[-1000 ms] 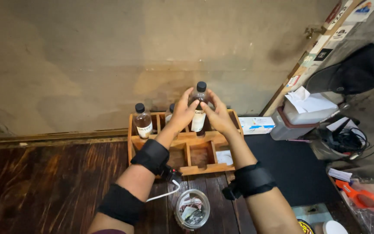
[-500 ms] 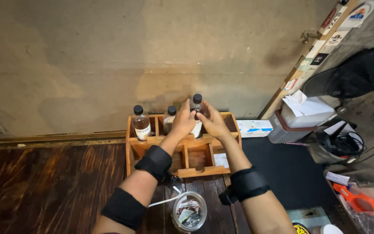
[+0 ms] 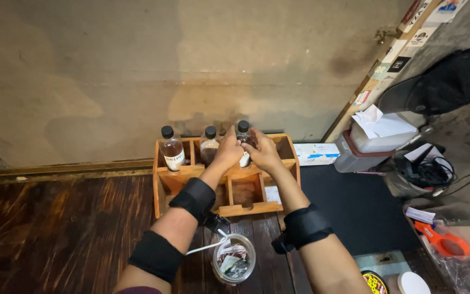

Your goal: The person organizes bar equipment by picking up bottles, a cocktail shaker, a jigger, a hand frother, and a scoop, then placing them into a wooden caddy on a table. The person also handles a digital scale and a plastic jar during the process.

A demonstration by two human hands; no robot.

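Observation:
A wooden compartment rack (image 3: 251, 208) stands on the dark wood counter against the wall. My left hand (image 3: 228, 152) and my right hand (image 3: 263, 152) both wrap a small glass bottle with a black cap (image 3: 243, 130), held upright in the rack's back row. Two more black-capped bottles sit in that row: one at the far left (image 3: 172, 151) with a white label and pale liquid, and one (image 3: 210, 147) just left of my left hand. Both forearms wear black bands.
A clear glass jar (image 3: 234, 263) with bits inside stands in front of the rack, a white cable beside it. To the right lie a black mat (image 3: 354, 209), a flat white box (image 3: 316, 154), a lidded container with tissue (image 3: 379, 140), an orange tool (image 3: 446, 241) and a black bag (image 3: 444, 81).
Both hands have lowered the bottle from above the rack down into the back row, and the view has shifted slightly.

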